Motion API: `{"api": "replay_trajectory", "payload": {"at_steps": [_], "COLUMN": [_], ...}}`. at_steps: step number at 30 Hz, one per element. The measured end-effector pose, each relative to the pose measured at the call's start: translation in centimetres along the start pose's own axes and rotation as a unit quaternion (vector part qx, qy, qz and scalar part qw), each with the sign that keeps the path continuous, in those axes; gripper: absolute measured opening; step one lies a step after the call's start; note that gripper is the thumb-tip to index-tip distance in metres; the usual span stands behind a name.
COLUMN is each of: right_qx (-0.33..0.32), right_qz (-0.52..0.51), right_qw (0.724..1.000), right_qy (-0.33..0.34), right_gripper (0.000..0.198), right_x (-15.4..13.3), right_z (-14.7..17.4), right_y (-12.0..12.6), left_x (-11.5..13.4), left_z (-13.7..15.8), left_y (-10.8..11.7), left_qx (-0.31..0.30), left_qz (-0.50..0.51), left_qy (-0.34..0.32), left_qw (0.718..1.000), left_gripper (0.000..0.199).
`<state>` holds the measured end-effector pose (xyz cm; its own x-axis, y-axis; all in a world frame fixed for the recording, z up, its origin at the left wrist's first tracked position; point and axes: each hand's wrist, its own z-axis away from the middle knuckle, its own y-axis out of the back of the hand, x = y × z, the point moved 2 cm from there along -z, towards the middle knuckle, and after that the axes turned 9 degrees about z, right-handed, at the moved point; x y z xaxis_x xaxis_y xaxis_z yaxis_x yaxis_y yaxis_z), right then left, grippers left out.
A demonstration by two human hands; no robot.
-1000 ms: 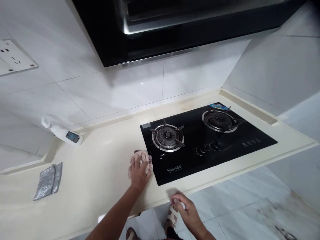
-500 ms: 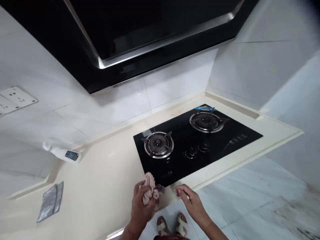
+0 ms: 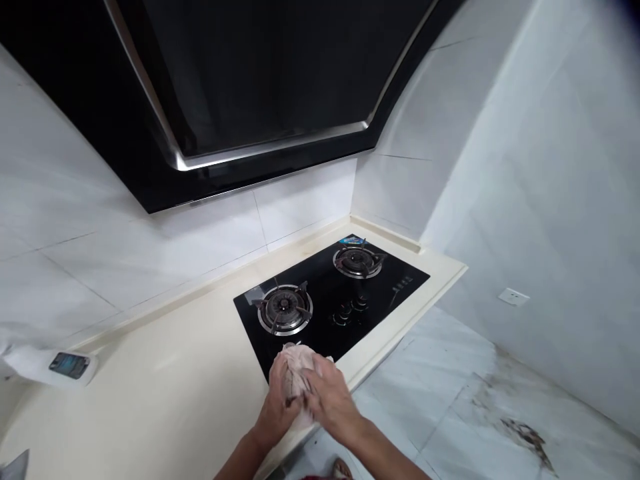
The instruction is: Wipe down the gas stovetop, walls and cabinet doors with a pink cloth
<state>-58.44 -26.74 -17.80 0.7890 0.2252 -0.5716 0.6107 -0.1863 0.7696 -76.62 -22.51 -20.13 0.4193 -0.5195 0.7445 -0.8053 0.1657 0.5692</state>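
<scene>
A crumpled pale pink cloth (image 3: pixel 299 363) is bunched between my two hands, over the front left corner of the black glass gas stove (image 3: pixel 320 327). My left hand (image 3: pixel 281 400) is closed on the cloth's left side. On its right side, my right hand (image 3: pixel 327 397) grips it with bent fingers, slightly blurred. Just beyond the cloth sits the left burner (image 3: pixel 285 309) with its pan support; the right burner (image 3: pixel 358 261) lies farther back. Two control knobs (image 3: pixel 351 310) are to the right of my hands.
A black range hood (image 3: pixel 280 153) hangs low over the stove. On the cream countertop (image 3: pixel 175 373), a white bottle (image 3: pixel 70 367) lies at the left, and part of a grey packet (image 3: pixel 17 467) shows at the lower left edge. A wall socket (image 3: pixel 513 297) is at right.
My right hand, earlier apart and holding nothing, has come over to the cloth and grips it with my left. The view has swung right, and the bottle shifts toward the left edge.
</scene>
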Motion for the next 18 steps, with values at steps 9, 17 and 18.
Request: {"api": "replay_trajectory", "payload": {"at_steps": [9, 17, 18], "right_qx": [-0.166, -0.067, -0.060], "right_qz": [0.102, 0.206, 0.212], "right_qw": [0.980, 0.971, 0.970], "right_qy": [0.035, -0.102, -0.108], "right_gripper": [0.066, 0.046, 0.045], "right_x": [-3.2, 7.7, 9.0], "right_z": [-6.2, -6.7, -6.4], "right_y": [-6.5, 0.8, 1.8], "left_x": [-7.7, -6.9, -6.8], "left_z": [9.2, 10.4, 10.4], "left_y": [5.2, 5.5, 5.4], "left_qx": [0.121, 0.126, 0.122], "left_qz": [-0.114, -0.226, -0.236], "left_qy": [0.054, 0.038, 0.041], "left_qw": [0.985, 0.965, 0.963], "left_gripper": [0.049, 0.038, 0.039]}}
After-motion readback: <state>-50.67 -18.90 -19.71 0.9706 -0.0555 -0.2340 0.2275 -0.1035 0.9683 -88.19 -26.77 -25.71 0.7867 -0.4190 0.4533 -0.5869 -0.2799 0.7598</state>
